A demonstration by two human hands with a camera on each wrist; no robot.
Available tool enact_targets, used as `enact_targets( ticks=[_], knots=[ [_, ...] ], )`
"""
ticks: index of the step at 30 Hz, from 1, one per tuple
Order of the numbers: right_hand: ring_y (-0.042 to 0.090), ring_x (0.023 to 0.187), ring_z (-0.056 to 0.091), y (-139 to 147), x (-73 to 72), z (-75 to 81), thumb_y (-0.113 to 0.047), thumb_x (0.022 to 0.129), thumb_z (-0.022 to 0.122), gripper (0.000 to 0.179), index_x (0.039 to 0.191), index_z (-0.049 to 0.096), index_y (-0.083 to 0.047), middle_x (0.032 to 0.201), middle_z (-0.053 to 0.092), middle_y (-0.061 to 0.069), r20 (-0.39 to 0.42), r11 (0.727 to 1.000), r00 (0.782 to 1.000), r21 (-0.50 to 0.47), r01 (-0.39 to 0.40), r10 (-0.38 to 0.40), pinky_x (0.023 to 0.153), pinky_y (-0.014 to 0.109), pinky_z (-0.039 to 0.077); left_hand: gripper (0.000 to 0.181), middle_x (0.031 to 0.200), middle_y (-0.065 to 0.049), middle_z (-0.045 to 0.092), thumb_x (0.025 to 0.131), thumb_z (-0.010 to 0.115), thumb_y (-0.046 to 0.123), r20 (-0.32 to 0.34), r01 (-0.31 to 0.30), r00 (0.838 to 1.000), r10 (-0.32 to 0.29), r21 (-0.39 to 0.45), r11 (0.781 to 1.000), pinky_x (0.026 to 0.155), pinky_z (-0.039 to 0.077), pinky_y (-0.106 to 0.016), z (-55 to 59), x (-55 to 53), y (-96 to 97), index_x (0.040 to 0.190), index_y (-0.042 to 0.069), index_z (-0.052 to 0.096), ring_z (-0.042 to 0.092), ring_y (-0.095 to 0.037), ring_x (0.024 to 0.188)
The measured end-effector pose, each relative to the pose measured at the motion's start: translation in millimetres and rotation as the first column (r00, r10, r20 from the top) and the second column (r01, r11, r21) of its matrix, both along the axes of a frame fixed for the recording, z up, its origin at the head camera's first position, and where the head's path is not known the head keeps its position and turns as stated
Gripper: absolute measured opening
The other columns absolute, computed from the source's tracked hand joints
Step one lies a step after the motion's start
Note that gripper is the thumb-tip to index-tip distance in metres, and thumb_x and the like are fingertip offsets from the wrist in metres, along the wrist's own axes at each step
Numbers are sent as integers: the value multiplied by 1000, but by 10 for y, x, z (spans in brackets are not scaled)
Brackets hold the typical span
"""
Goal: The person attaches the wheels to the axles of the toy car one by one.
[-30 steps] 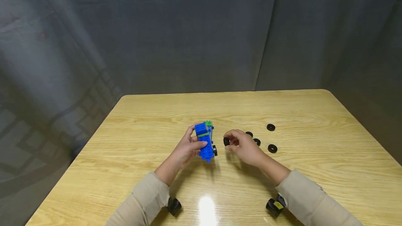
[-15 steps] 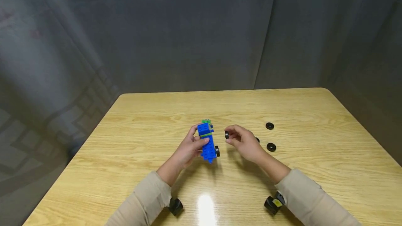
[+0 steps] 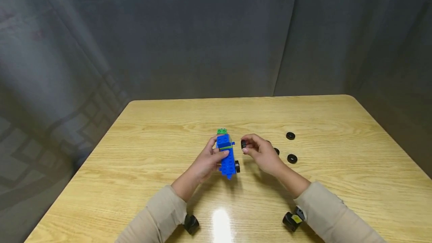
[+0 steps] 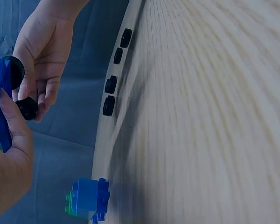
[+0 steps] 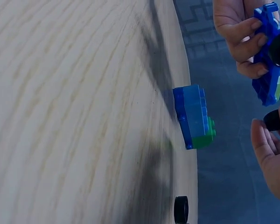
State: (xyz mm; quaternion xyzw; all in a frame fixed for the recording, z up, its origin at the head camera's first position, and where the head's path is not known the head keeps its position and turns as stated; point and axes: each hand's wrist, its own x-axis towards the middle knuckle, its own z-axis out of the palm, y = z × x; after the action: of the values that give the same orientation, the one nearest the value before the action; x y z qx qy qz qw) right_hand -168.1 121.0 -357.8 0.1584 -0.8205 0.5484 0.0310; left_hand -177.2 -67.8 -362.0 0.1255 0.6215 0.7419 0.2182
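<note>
My left hand [image 3: 206, 163] grips a blue toy-brick vehicle [image 3: 228, 163] above the table, thumb across its top. One black wheel [image 3: 237, 166] sits on its right side at the near end; a bare blue peg sticks out farther up that side. Just right of the vehicle, my right hand [image 3: 264, 156] pinches a loose black wheel [image 3: 243, 144] between thumb and fingertips, apart from the peg. In the right wrist view, the pinched wheel [image 5: 272, 121] is close below the vehicle [image 5: 269, 60].
Behind the held vehicle, a second blue-and-green brick piece [image 5: 191, 114] stands on the wooden table [image 3: 162, 130]. Several loose black wheels [image 3: 292, 158] lie right of my right hand. Dark curtains [image 3: 202, 40] hang past the table's far edge.
My left hand has carried the vehicle rightward and slightly nearer me, closing the gap to the pinched wheel. My right hand has risen a little in view, still pinching it.
</note>
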Motion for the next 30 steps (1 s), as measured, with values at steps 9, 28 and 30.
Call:
enact_targets(
  ticks=[9, 28, 30],
  knots=[
    [20, 78, 55, -17, 16, 11, -2, 84, 52, 28, 111, 49, 3, 88, 55, 10, 17, 1000, 1000, -12, 4, -4, 69, 41, 45, 52, 113, -29, 45, 88, 47, 10, 16, 20, 1000, -20, 16, 1000, 68, 48, -38, 8, 25, 47, 133, 17, 22, 57, -22, 81],
    [28, 81, 55, -44, 14, -9, 1, 84, 51, 28, 111, 48, 5, 89, 55, 14, 50, 998, 999, -56, -16, 19, 74, 44, 44, 49, 107, -24, 50, 87, 48, 9, 34, 27, 999, -27, 16, 1000, 66, 49, -37, -32, 18, 93, 131, 20, 27, 58, -22, 78],
    [28, 81, 55, -43, 19, -8, 1, 84, 51, 28, 111, 48, 5, 89, 55, 14, 41, 998, 999, -59, -22, 24, 74, 44, 44, 49, 110, -27, 48, 88, 46, 9, 34, 29, 999, -30, 11, 1000, 66, 49, -36, -34, 21, 94, 131, 20, 27, 58, -22, 78]
  ],
)
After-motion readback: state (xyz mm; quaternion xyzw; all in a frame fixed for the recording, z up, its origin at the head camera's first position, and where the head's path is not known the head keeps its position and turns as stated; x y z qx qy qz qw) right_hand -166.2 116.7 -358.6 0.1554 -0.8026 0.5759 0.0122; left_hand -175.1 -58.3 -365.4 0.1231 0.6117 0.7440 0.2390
